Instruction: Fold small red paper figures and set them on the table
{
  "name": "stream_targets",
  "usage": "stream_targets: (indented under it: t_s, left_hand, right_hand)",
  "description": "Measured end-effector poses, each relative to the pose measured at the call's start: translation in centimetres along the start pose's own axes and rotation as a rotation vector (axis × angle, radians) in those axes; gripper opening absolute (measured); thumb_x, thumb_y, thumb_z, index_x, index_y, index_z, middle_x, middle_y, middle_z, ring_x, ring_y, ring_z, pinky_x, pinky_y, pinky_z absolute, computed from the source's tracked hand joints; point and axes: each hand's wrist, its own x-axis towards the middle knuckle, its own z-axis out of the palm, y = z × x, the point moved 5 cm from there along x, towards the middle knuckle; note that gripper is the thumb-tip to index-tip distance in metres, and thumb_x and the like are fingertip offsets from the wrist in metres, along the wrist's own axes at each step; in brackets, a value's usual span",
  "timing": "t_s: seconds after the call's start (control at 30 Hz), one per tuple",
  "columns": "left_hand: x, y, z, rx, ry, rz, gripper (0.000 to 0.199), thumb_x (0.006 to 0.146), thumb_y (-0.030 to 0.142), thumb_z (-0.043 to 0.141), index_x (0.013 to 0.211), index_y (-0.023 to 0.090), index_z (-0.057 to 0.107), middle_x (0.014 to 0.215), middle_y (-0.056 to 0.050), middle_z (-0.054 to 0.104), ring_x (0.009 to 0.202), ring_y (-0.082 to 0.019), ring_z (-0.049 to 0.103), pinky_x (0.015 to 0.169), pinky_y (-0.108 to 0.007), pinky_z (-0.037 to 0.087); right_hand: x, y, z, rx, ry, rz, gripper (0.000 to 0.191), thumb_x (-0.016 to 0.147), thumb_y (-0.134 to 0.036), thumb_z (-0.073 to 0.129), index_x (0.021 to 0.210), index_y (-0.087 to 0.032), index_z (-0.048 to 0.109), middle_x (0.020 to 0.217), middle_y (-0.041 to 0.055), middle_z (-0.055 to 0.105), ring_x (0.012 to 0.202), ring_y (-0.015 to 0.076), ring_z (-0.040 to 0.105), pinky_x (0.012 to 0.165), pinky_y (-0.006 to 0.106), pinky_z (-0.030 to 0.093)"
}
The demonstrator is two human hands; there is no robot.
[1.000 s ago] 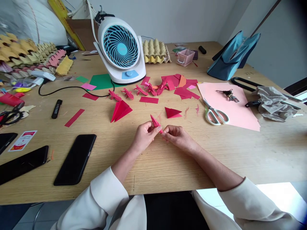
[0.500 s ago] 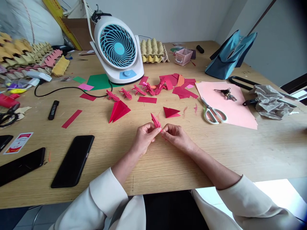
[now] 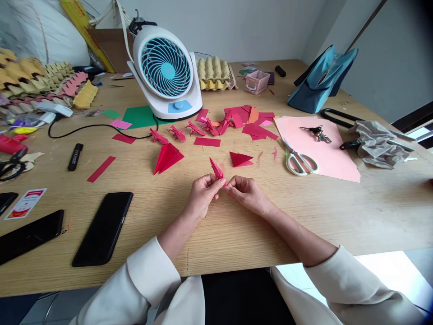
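Between my two hands is a small red folded-paper figure [image 3: 216,169], its pointed, pleated part sticking up and to the left. My left hand [image 3: 204,194] pinches it between thumb and fingers. At its lower right end, the fingertips of my right hand [image 3: 248,193] are pinched on it; the part inside the fingers is hidden. Just beyond lie a folded red paper triangle [image 3: 240,159] on the right and a larger folded red paper piece [image 3: 167,159] on the left. Several finished-looking red paper figures [image 3: 177,133] stand in a row behind them.
A fan [image 3: 165,67] stands at the back. Scissors [image 3: 300,160] and keys [image 3: 318,134] lie on pink paper [image 3: 338,158] at right, near a blue bag [image 3: 318,85]. Red scraps [image 3: 255,131] spread by the row. Left are a phone [image 3: 103,228] and a black marker [image 3: 75,157].
The camera view has shifted slightly. My hands keep their pinch on the paper figure, whose tip leans a little more to the left.
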Motion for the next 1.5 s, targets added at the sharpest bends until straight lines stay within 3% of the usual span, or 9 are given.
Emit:
stream_targets:
  t_s: [0.3,0.43,0.53,0.6,0.7,0.83,1.13,1.33,1.5]
  left_hand:
    - [0.4,1.1,-1.0,-0.088,0.092,0.009,0.036,0.065,0.040,0.085,0.074,0.015,0.061,0.063,0.006,0.047,0.053,-0.004,0.039,0.045,-0.015,0.036]
    - [1.0,1.7,-1.7,-0.082,0.049,0.015,0.036,0.065,0.040,0.085,0.077,0.017,0.060,0.066,0.005,0.052,0.057,-0.005,0.046,0.048,-0.014,0.042]
    - [1.1,1.9,-1.5,-0.072,-0.004,0.004,0.038,0.064,0.041,0.086,0.078,0.016,0.060,0.069,0.003,0.058,0.057,-0.006,0.050,0.047,-0.014,0.044]
    - [1.0,2.0,-1.4,-0.086,-0.024,0.010,0.039,0.063,0.041,0.086,0.078,0.016,0.060,0.068,0.003,0.060,0.055,-0.005,0.050,0.048,-0.015,0.046]
    - [0.9,2.3,-1.2,-0.097,-0.052,0.029,0.039,0.063,0.042,0.086,0.076,0.015,0.060,0.065,0.004,0.060,0.054,-0.005,0.052,0.052,-0.017,0.049]
    - [0.8,2.2,-1.1,-0.093,-0.064,0.027,0.041,0.063,0.044,0.086,0.076,0.013,0.061,0.068,0.002,0.063,0.057,-0.006,0.058,0.057,-0.019,0.053]
    - [1.1,2.0,-1.4,-0.060,-0.013,0.043,0.043,0.066,0.045,0.085,0.083,0.015,0.059,0.073,0.001,0.067,0.065,-0.013,0.072,0.065,-0.024,0.057]
    - [1.2,2.9,-1.9,-0.016,-0.010,0.084,0.038,0.072,0.041,0.081,0.085,0.014,0.058,0.079,-0.001,0.069,0.072,-0.016,0.075,0.064,-0.023,0.058]
    - [0.8,4.0,-2.2,0.017,-0.016,0.119,0.033,0.075,0.039,0.079,0.085,0.013,0.062,0.080,-0.002,0.070,0.070,-0.014,0.072,0.059,-0.022,0.058]
  right_hand:
    - [-0.1,-0.9,-1.6,-0.190,0.050,-0.125,0.021,0.088,-0.037,0.059,0.076,-0.019,0.059,0.064,-0.0014,0.054,0.057,0.0117,0.044,0.055,0.025,0.035]
    - [-0.1,-0.9,-8.6,-0.498,0.410,-0.218,0.011,0.087,-0.029,0.056,0.083,-0.020,0.061,0.082,0.0054,0.062,0.070,0.0173,0.055,0.069,0.031,0.045]
    - [-1.2,0.8,-15.3,-0.825,0.795,-0.032,0.021,0.084,-0.026,0.054,0.101,-0.017,0.064,0.099,0.0129,0.062,0.085,0.0240,0.057,0.082,0.038,0.045]
    - [-1.7,2.5,-18.1,-0.962,0.867,0.156,0.027,0.082,-0.028,0.057,0.103,-0.014,0.066,0.101,0.0167,0.060,0.094,0.0294,0.055,0.088,0.043,0.043]
    - [-1.9,4.3,-19.7,-1.026,0.864,0.275,0.033,0.081,-0.035,0.058,0.104,-0.012,0.068,0.102,0.0179,0.060,0.097,0.0320,0.054,0.090,0.044,0.042]
    - [-2.2,4.9,-20.1,-1.080,0.895,0.359,0.046,0.079,-0.043,0.065,0.110,-0.009,0.067,0.109,0.0221,0.058,0.102,0.0352,0.054,0.091,0.045,0.042]
    - [-2.4,4.1,-19.9,-1.091,0.825,0.467,0.038,0.087,-0.042,0.058,0.104,-0.009,0.066,0.113,0.0229,0.061,0.103,0.0348,0.060,0.087,0.044,0.046]
    - [-2.3,1.6,-18.4,-0.663,0.865,0.254,0.029,0.090,-0.039,0.055,0.106,-0.016,0.060,0.091,0.0123,0.069,0.082,0.0258,0.062,0.073,0.037,0.047]
    - [-0.9,-1.4,-11.6,-0.170,0.471,-0.085,0.043,0.087,-0.059,0.056,0.105,-0.021,0.059,0.092,0.0066,0.064,0.077,0.0187,0.057,0.061,0.028,0.044]
